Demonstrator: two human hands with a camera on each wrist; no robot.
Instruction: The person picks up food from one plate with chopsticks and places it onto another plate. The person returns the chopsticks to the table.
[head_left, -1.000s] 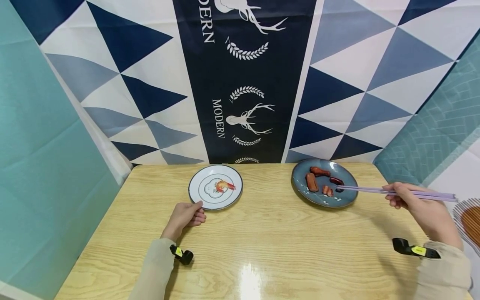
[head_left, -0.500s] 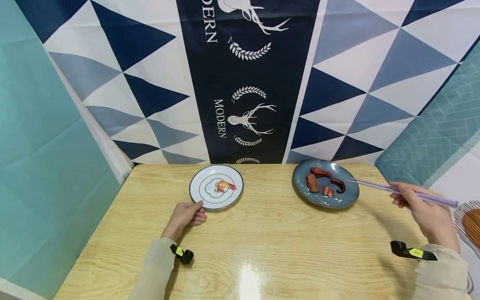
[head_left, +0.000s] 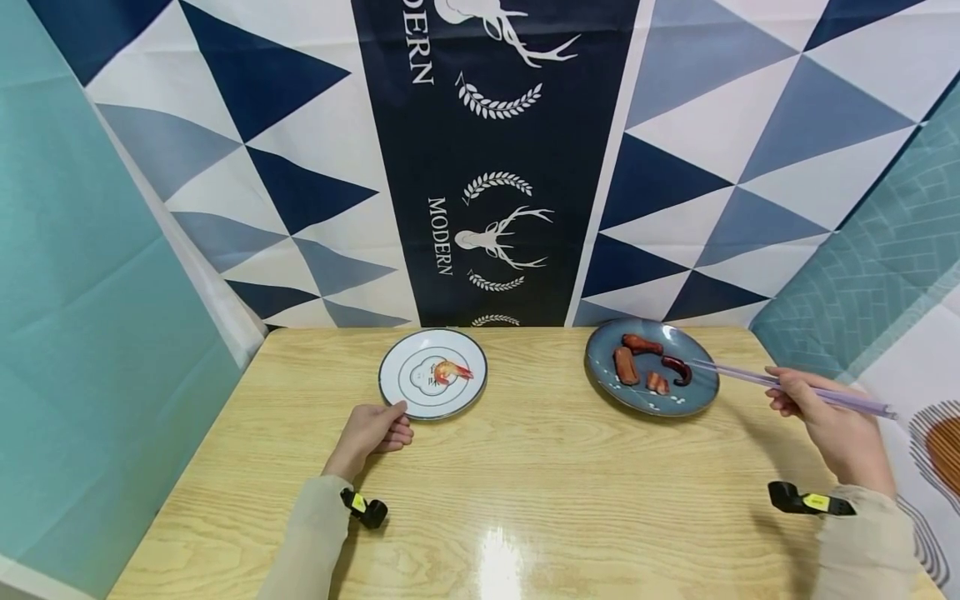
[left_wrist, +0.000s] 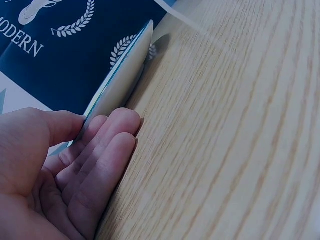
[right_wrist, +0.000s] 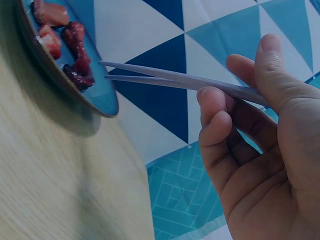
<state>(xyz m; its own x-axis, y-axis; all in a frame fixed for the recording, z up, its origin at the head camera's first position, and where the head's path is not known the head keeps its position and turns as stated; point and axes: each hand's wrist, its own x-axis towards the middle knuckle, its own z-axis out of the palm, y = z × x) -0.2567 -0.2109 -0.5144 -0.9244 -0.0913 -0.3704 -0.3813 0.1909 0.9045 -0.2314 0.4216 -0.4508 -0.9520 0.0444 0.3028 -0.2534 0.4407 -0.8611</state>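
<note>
My left hand [head_left: 372, 429] pinches the near rim of a white plate [head_left: 401, 371], its thumb on top and fingers below. A shrimp [head_left: 453, 372] lies on that plate. In the left wrist view the plate's edge [left_wrist: 115, 85] stands tilted off the table. My right hand [head_left: 836, 421] holds a pair of lilac chopsticks [head_left: 750, 377]. Their tips, slightly apart with nothing between them, point at a dark curved piece of food [head_left: 678, 370] on a blue plate [head_left: 693, 402]. In the right wrist view the chopsticks [right_wrist: 170, 77] appear clear of the food.
The blue plate also bears a drumstick [head_left: 642, 343], a brown sausage-like piece [head_left: 625, 365] and a striped meat piece [head_left: 657, 383]. Both plates are at the back of the wooden table [head_left: 525, 467]. A patterned cloth [head_left: 495, 167] hangs behind, with teal panels at the sides.
The chopsticks first drew back rightward from over the dark curved piece, then came a little left again with my right hand. My left hand and the white plate stayed put.
</note>
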